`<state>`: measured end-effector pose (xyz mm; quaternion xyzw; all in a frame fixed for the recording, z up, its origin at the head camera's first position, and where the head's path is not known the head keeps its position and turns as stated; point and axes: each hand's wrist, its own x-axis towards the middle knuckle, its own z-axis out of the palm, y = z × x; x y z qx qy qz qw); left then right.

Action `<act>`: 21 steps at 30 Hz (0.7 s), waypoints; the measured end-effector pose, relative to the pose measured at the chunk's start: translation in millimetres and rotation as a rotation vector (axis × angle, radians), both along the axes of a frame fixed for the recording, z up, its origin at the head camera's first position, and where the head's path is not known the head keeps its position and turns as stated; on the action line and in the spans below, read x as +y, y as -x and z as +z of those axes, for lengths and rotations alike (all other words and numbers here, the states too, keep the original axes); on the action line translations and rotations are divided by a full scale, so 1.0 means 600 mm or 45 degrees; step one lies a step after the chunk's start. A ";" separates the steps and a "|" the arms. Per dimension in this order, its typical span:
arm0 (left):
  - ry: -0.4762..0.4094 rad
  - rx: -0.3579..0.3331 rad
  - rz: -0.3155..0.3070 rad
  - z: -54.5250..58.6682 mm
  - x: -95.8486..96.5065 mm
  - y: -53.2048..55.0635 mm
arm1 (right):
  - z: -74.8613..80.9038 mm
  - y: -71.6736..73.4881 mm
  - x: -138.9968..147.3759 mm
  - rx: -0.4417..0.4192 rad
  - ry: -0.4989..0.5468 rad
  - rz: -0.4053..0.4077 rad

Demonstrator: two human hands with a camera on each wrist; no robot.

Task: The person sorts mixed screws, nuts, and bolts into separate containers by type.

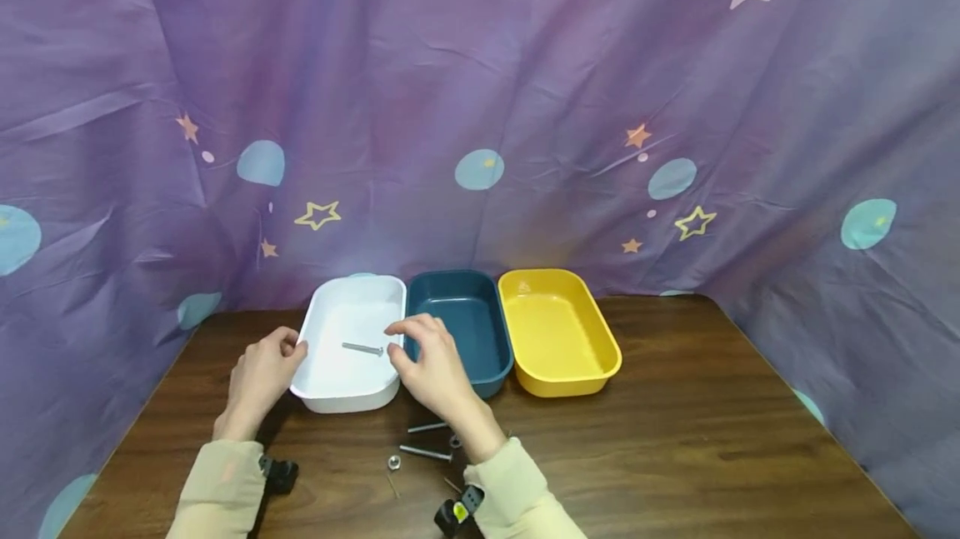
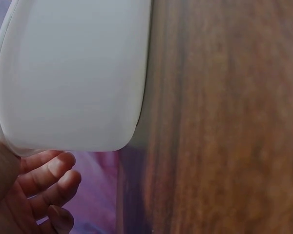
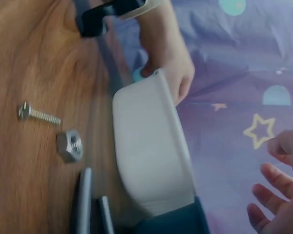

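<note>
A long silver bolt (image 1: 363, 348) lies inside the white tray (image 1: 348, 402), its head toward the right rim. My right hand (image 1: 431, 364) hovers over that rim, thumb and index finger spread apart with nothing between them, thumb tip close to the bolt head. In the right wrist view the right hand's fingers (image 3: 268, 197) are loosely bent. My left hand (image 1: 262, 376) holds the white tray's left rim. Seen from the left wrist, the left hand's fingers (image 2: 53, 187) are behind the tray's outer wall (image 2: 73, 87); the thumb is hidden.
A dark blue tray (image 1: 491, 389) and a yellow tray (image 1: 566, 386) stand to the right of the white one. On the wooden table (image 1: 675, 439) in front lie long bolts (image 1: 425, 452), hex nuts (image 1: 393, 462) and a small screw (image 3: 39, 115). A purple curtain (image 1: 420, 106) hangs behind.
</note>
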<state>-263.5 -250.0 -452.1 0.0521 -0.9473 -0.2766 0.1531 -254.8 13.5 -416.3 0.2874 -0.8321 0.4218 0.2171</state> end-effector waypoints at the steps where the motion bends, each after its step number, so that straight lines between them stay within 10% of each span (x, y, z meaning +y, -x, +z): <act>1: 0.002 0.005 -0.004 0.000 0.001 0.001 | 0.001 -0.004 0.002 0.006 0.002 0.000; 21: 0.031 0.023 -0.016 0.001 -0.003 0.005 | -0.020 -0.074 0.054 -0.109 -0.012 -0.031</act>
